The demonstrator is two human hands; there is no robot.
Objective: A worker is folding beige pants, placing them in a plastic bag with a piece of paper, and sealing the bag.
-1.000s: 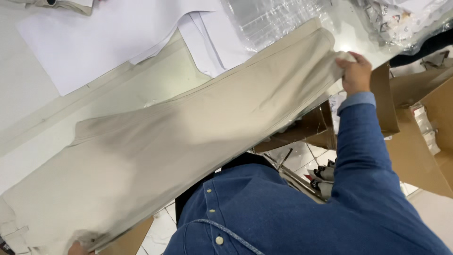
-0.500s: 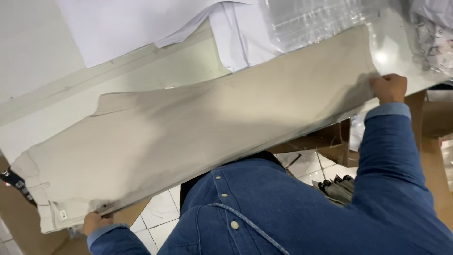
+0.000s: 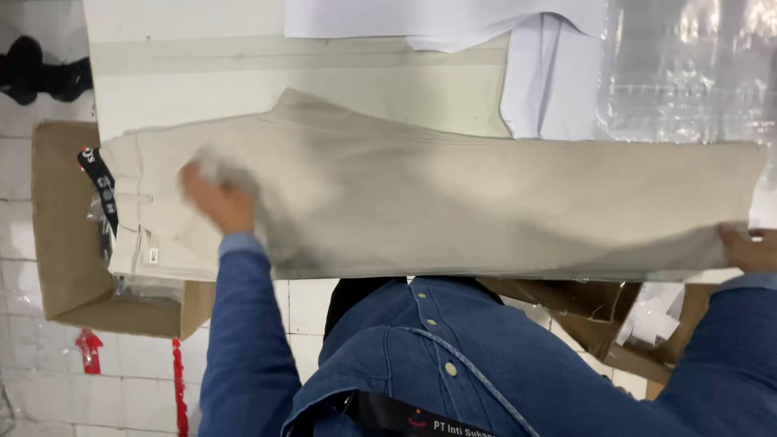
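Observation:
A pair of beige trousers (image 3: 453,194) lies flat across a pale table (image 3: 243,81), waistband at the left, leg hems at the right. My left hand (image 3: 217,198) rests on the cloth near the waist, blurred by motion, fingers spread. At the far right, my right hand (image 3: 749,247) pinches the lower corner of the leg hem. Both arms wear blue denim sleeves.
White paper sheets (image 3: 453,20) and clear plastic bags (image 3: 688,65) lie at the table's far side. An open cardboard box (image 3: 69,243) stands on the tiled floor at the left, with a black strap (image 3: 101,190) hanging at its edge. More cardboard (image 3: 599,311) sits below the table at right.
The view has swung left. My left hand came up from the waistband's lower edge onto the top of the trousers. My right hand still holds the hem.

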